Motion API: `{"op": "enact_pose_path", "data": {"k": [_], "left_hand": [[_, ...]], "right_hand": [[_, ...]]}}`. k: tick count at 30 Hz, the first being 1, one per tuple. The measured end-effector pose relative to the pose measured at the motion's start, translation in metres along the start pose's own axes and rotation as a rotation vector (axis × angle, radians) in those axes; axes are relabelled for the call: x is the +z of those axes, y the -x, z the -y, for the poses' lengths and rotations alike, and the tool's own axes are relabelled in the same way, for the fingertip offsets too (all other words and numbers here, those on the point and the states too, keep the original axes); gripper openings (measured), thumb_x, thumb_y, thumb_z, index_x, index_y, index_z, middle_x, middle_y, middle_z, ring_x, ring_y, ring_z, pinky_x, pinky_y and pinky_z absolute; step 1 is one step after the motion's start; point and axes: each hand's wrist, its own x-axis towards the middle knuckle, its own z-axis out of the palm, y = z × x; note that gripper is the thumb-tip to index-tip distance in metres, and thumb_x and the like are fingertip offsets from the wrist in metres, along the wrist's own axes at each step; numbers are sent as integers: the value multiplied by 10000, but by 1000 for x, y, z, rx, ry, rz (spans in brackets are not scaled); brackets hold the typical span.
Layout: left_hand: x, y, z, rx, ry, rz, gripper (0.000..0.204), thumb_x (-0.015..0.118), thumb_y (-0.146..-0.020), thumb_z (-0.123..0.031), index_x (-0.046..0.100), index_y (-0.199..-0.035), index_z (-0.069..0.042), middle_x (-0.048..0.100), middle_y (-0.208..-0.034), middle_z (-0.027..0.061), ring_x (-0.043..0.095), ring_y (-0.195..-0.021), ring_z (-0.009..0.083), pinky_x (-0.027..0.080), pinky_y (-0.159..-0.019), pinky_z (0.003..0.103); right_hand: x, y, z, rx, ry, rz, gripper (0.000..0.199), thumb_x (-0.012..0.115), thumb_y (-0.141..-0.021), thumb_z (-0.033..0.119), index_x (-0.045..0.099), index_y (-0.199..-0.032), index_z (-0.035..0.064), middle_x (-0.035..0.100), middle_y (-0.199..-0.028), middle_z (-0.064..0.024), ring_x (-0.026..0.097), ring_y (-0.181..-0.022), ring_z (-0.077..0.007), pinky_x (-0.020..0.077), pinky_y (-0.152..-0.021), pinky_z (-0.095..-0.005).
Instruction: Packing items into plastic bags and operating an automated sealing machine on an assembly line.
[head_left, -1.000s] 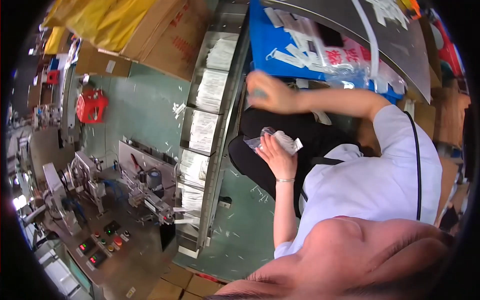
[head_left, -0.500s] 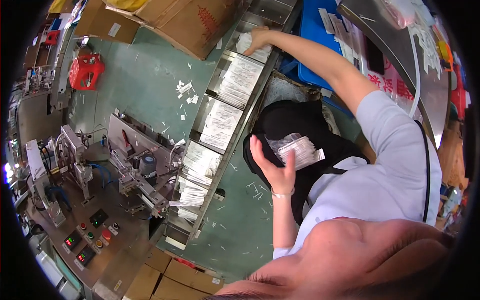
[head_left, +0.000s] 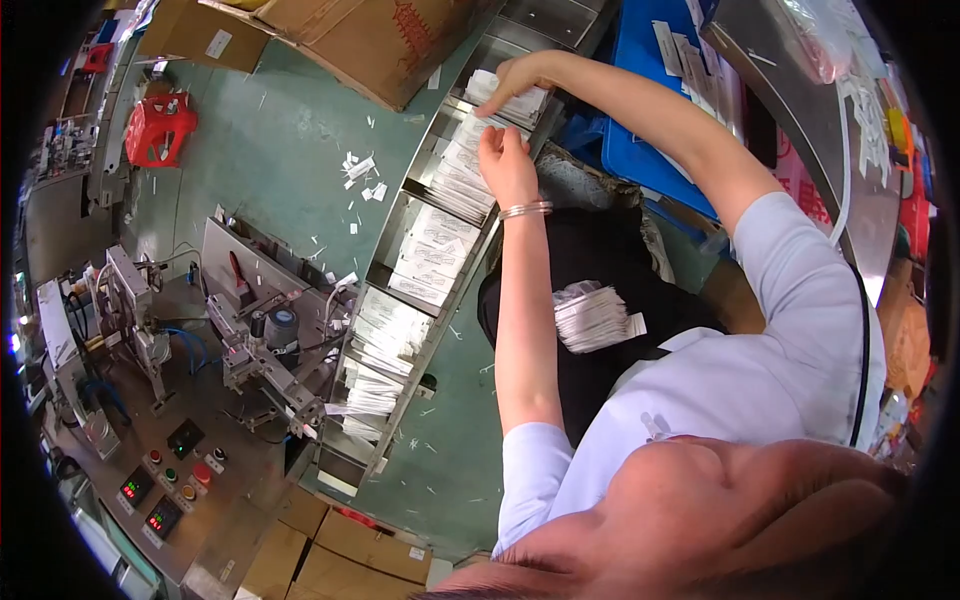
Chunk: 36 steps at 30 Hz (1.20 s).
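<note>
A long metal trough (head_left: 393,272) split into compartments runs diagonally ahead of me, filled with stacks of thin white printed packets (head_left: 437,250). At its far end my right hand (head_left: 518,80) curls around the edge of a packet stack (head_left: 522,104). My left hand (head_left: 508,165) hovers at the neighbouring compartment, just nearer than the right, its fingers curled in over the packets there. Whether anything is between those fingertips is hidden. On my dark-clothed lap lies a fanned bundle of slim white pieces (head_left: 592,318), with clear plastic beside it; neither hand touches it.
A machine with buttons and displays (head_left: 165,480) stands at the left. Cardboard boxes (head_left: 345,45) sit beyond the trough, and a red stool (head_left: 160,130) is far left. White scraps (head_left: 360,170) litter the green floor. A blue bin (head_left: 640,150) and a metal table (head_left: 790,90) are at the right.
My left hand has moved from above my lap up to the trough, and its spread fingers have curled. The right hand stays at the far stack, with its grip slightly shifted.
</note>
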Motion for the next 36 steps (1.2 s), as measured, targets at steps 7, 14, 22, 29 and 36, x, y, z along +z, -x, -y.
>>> {"op": "enact_pose_path", "data": {"k": [7,14,22,29,36], "left_hand": [[4,-45,30,165,-403,-102,256,537,-761,-99,531,-955,67,542,-748,82,503,-621,118,414,-556,228],[22,-39,30,335,-559,-227,249,542,-723,-100,535,-906,69,532,-682,90,506,-605,155,405,-544,285],[21,-40,25,172,-404,-153,345,514,-735,-124,472,-1004,88,492,-905,227,463,-845,327,367,-767,384],[56,-11,5,335,-419,-227,354,445,-823,-120,410,-1097,102,444,-1092,282,428,-1038,387,325,-896,403],[42,82,3,853,-644,-246,421,374,-880,-77,288,-1247,111,296,-1293,280,289,-1222,371,218,-1012,415]], "right_hand": [[4,-6,-7,-96,-122,93,479,784,-618,266,595,-954,-18,624,-888,-103,600,-780,-180,486,-678,-299],[1,-11,-16,-158,-222,23,448,770,-633,217,584,-973,-9,622,-897,-98,599,-776,-174,488,-669,-299],[-3,-6,-14,-157,-335,157,403,736,-666,174,574,-991,0,621,-902,-87,596,-793,-166,486,-689,-294],[7,27,-11,-332,-338,27,413,736,-662,153,566,-1007,3,605,-937,-93,580,-849,-168,465,-746,-297],[70,113,-28,-660,-507,-132,461,709,-662,119,526,-1075,24,573,-1005,-77,549,-919,-153,442,-794,-285]]}}
